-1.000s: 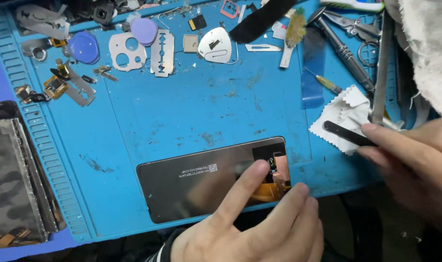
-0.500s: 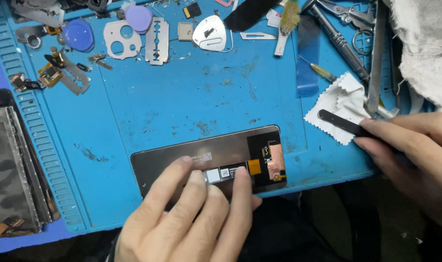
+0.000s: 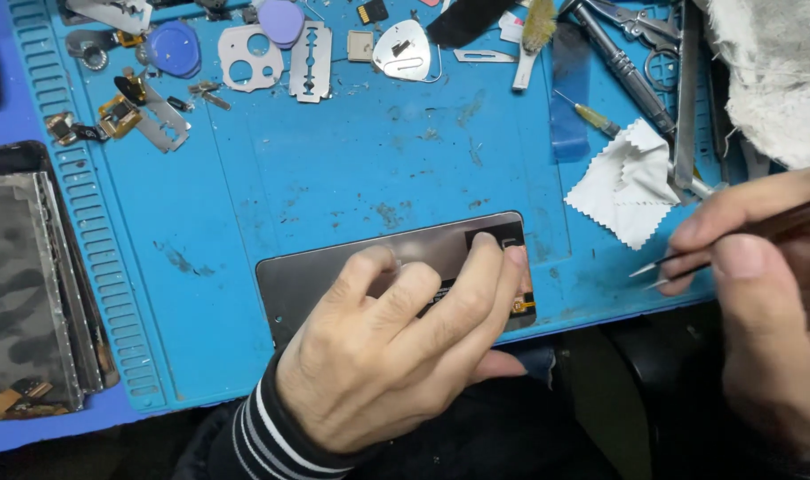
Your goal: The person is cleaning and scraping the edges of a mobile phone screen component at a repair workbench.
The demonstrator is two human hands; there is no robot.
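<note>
Your left hand [image 3: 396, 347] presses flat on the phone screen panel [image 3: 334, 267] at the blue mat's [image 3: 334, 160] near edge; your right hand [image 3: 760, 311] pinches tweezers [image 3: 689, 262] beside the white cloth [image 3: 627, 182].

Both hands are bare, no gloves or finger cots, no rings or watch showing anywhere. The left hand [image 3: 396, 347] comes out of a dark, near-black knit sleeve [image 3: 254, 436] with thin white stripes banding the cuff, a few of them stacked close together right at the wrist. Nails on that hand look short and plain. The right hand [image 3: 769, 302] is big in the frame since it sits closer to the camera, thumbnail in plain view, trimmed short too. Its wrist runs off the bottom right edge, so can't tell what sleeve is on that side.
</note>
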